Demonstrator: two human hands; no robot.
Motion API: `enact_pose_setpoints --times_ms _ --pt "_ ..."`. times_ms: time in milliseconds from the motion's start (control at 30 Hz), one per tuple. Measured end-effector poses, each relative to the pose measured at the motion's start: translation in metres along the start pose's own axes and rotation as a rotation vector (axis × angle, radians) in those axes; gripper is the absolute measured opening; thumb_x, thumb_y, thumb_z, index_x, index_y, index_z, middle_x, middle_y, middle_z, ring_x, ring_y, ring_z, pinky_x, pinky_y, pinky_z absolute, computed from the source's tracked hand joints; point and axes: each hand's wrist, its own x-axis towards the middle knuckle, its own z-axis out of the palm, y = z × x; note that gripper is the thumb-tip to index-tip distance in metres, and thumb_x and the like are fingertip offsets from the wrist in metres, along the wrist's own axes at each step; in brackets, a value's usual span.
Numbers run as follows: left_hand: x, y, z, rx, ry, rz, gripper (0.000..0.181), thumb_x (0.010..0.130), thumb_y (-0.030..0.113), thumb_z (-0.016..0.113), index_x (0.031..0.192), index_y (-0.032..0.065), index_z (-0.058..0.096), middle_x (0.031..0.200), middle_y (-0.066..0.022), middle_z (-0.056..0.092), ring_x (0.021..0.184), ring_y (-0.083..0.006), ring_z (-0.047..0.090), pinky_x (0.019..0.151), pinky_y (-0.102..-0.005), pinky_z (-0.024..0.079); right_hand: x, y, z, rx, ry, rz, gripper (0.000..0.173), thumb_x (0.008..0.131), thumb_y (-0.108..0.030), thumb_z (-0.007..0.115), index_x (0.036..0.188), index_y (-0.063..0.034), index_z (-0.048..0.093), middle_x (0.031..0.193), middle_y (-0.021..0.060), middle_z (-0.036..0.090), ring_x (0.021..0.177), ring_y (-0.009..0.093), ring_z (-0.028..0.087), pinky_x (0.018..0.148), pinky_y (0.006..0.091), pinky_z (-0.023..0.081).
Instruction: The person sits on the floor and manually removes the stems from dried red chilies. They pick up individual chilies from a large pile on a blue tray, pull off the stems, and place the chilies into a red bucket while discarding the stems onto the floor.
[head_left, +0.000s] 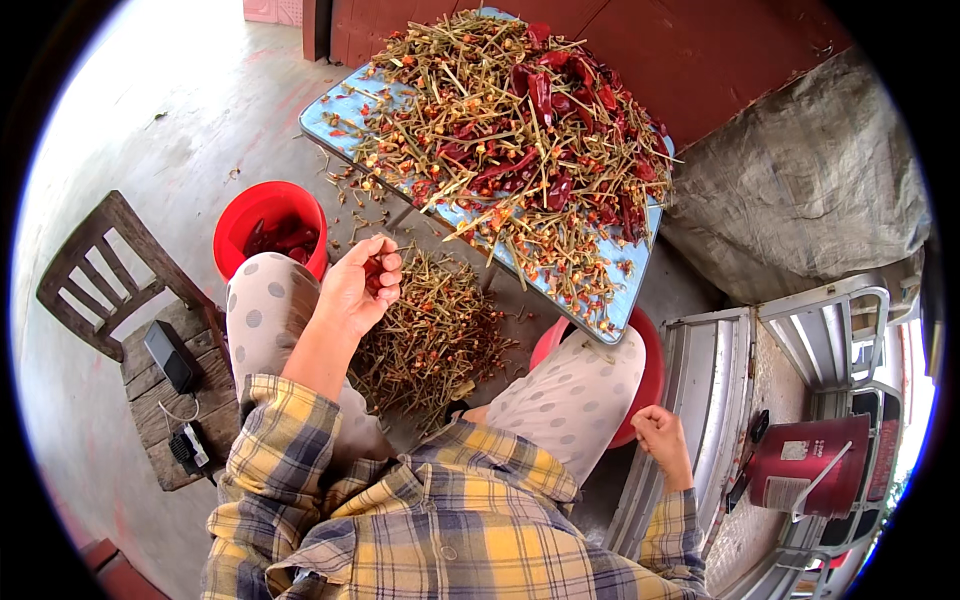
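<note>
My left hand (358, 283) is raised over my left knee, fingers curled around dark red chilli pieces (372, 274). Close beside it stands a red bucket (229, 236) with dark red chilli pods (281, 238) inside. My right hand (664, 441) is out past my right knee with its fingers bent together; whether anything is pinched in them is hidden. Beside that hand a second red bucket (651, 360) is partly covered by my knee and the table corner. On the blue table (330, 112) lies a heap of dried chilli stems (442, 82) mixed with glossy red chillies (541, 97).
A pile of stems (435, 337) covers the floor between my feet. To the left, a wooden chair (142, 375) carries a black power bank (172, 356) and a cabled device (187, 446). At right are a metal cart (709, 390) and a dark red bucket (814, 465).
</note>
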Motion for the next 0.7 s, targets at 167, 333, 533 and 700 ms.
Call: enact_pose_setpoints --times_ms 167,333,533,700 --pt "-0.002 0.001 -0.004 0.012 -0.024 0.016 0.015 0.09 0.023 0.055 0.082 0.0102 0.055 0.067 0.0012 0.052 0.056 -0.0101 0.044 0.047 -0.0228 0.033 -0.01 -0.053 0.1 -0.241 -0.293 -0.372 0.015 0.084 -0.015 0.062 0.086 -0.0008 0.06 0.065 0.0043 0.059 0.06 0.013 0.056 0.055 0.0282 0.044" --pt "-0.007 0.002 -0.004 -0.032 -0.011 0.014 0.016 0.091 0.024 0.054 0.085 0.0098 0.056 0.067 0.001 0.05 0.055 -0.01 0.045 0.045 -0.0225 0.034 0.046 -0.091 0.179 -0.504 -0.324 -0.706 0.016 0.082 -0.021 0.057 0.088 -0.0069 0.063 0.078 0.0126 0.066 0.073 0.031 0.062 0.065 0.04 0.048" --pt "-0.005 0.007 -0.007 -0.031 -0.004 0.052 0.019 0.092 0.027 0.052 0.085 0.0102 0.056 0.068 0.0012 0.05 0.056 -0.0098 0.044 0.046 -0.0223 0.034 0.151 -0.068 0.247 -0.701 -0.405 -0.718 0.019 0.08 -0.019 0.057 0.094 -0.0079 0.065 0.087 0.0135 0.067 0.082 0.031 0.063 0.072 0.0424 0.049" --pt "-0.007 0.007 -0.006 -0.023 0.042 0.055 0.021 0.094 0.027 0.049 0.084 0.0092 0.054 0.069 0.0005 0.052 0.056 -0.0103 0.044 0.048 -0.0234 0.034 0.192 -0.054 0.294 -0.675 -0.486 -0.626 0.017 0.08 -0.014 0.057 0.094 -0.0093 0.066 0.09 0.0119 0.064 0.084 0.032 0.061 0.073 0.0424 0.048"
